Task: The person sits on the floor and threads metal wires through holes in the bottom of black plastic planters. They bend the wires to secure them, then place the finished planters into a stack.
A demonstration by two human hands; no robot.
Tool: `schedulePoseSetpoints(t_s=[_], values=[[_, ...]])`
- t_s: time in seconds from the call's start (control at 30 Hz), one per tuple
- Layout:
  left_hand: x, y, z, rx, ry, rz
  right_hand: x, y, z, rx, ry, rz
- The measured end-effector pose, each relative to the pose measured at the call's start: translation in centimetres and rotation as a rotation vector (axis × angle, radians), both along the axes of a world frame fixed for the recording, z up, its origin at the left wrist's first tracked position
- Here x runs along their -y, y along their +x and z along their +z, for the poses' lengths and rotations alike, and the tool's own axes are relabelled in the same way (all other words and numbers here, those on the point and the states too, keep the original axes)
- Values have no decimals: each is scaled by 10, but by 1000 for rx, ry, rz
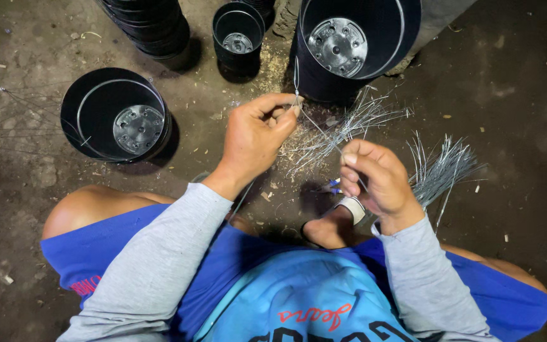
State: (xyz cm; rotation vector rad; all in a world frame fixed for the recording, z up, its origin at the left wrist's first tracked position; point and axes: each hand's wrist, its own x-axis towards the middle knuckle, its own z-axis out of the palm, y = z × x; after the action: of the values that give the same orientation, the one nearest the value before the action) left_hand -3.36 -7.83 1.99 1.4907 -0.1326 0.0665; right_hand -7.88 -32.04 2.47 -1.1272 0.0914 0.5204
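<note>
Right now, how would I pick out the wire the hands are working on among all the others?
Start at the large black plastic pot top centre. Below its rim, the left hand pinches one thin grey metal wire that slants down to the right hand. Unlike the loose wire bundles on the dirt floor, it is lifted between both hands.

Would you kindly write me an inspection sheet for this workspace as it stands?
Surface: dirt floor, strewn with chips and straw.
Job's things: thin wire stretched between both hands; large black pot just beyond.
Clutter: loose wire bundles on the floor; more black pots, some stacked.
Grippers: left hand pinches the wire's upper end; right hand pinches the lower end.
Cables: nothing seen.
Surroundings: person's knees and a bare foot.
</note>
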Motion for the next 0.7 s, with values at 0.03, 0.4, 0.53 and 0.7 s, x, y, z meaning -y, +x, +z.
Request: schedulePoseSetpoints(t_s=[0.03,0.4,0.53,0.7], values=[[0,-1,0,-19,-5,6,-3,-3,2,7,-8,14],[-5,7,-3,-129,-197,-167,-39,-22,4,640,-708,-81],[-6,9,-3,-190,-320,-273,-48,-21,2,606,-951,-84],[2,2,6,-188,-407,-330,-53,-7,1,742,-931,-60]])
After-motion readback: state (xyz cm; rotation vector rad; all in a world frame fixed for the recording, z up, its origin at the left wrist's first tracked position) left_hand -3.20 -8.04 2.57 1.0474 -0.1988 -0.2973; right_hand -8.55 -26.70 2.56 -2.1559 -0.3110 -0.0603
